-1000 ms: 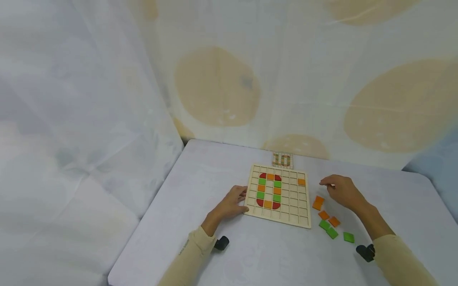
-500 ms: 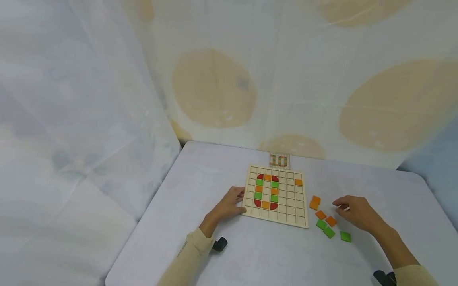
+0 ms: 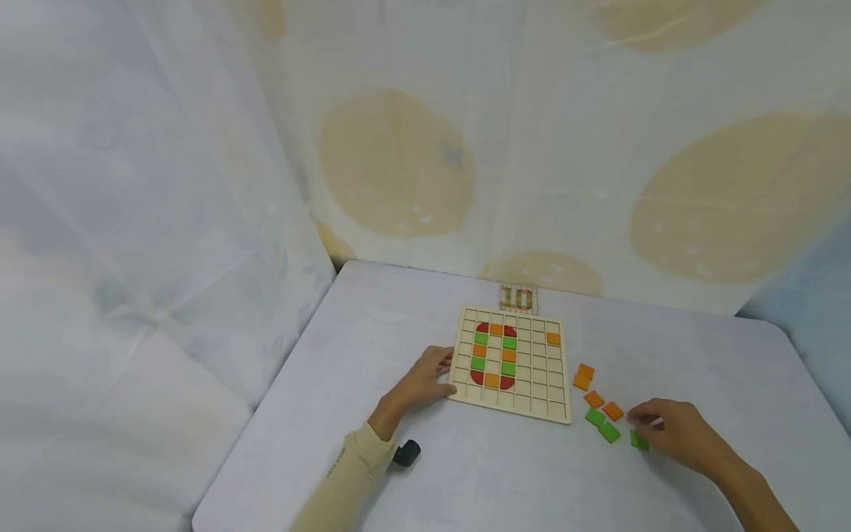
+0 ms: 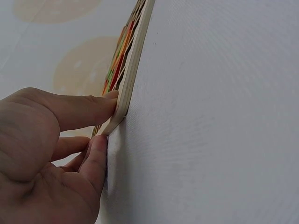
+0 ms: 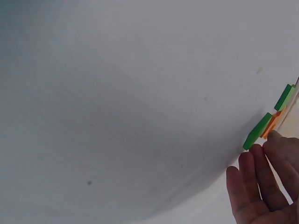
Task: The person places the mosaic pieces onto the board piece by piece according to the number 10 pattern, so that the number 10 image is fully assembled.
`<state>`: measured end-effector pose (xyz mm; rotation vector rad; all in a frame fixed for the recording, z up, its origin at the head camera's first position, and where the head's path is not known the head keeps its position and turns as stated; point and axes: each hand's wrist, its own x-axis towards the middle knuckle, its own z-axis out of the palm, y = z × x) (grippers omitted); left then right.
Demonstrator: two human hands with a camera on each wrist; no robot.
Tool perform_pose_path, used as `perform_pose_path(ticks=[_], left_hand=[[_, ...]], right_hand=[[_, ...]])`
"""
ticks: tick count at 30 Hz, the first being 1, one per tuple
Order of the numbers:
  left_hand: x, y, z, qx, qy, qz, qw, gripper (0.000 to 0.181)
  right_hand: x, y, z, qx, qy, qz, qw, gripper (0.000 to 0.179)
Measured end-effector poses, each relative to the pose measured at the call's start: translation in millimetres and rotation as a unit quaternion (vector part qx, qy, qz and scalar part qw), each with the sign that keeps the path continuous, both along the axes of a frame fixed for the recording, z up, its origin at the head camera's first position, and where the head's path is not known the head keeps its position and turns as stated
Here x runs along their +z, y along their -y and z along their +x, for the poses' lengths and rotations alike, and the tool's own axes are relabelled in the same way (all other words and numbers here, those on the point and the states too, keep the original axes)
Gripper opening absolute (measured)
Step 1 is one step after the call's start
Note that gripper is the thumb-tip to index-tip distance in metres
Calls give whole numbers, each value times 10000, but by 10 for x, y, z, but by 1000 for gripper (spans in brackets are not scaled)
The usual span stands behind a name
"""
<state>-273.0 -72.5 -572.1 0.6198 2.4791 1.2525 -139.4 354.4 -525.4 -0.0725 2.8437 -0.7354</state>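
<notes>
A wooden grid board (image 3: 541,388) lies on the table, with red, orange and green pieces forming a ring on its left half. My left hand (image 3: 419,380) holds the board's near left corner; in the left wrist view the thumb lies on the rim and the fingers are against the edge. Right of the board, my right hand (image 3: 681,436) is over a green tile (image 3: 637,441), which it partly hides. Its fingertips are at that green tile (image 5: 258,132) in the right wrist view; whether they touch it is unclear.
Loose orange tiles (image 3: 613,411) and green tiles (image 3: 609,431) lie between the board and my right hand. A single orange tile (image 3: 553,338) sits in the board's upper right. Behind the board is a small pattern card (image 3: 518,298), near the table's back edge.
My right hand has moved from beside the board's upper right toward the near right, down to the outermost green tile. The left hand has stayed at the board's corner.
</notes>
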Motion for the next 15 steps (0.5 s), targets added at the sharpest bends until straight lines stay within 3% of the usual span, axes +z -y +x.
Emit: perform_pose_path(ticks=[9, 15], left_hand=[[-5, -2, -4, 40, -8, -43, 10000, 80], [-9, -1, -4, -9, -2, -6, 10000, 80]], right_hand=[[13, 32, 63, 55, 142, -116, 9998, 34], [6, 48, 66, 72, 77, -32, 9999, 30]])
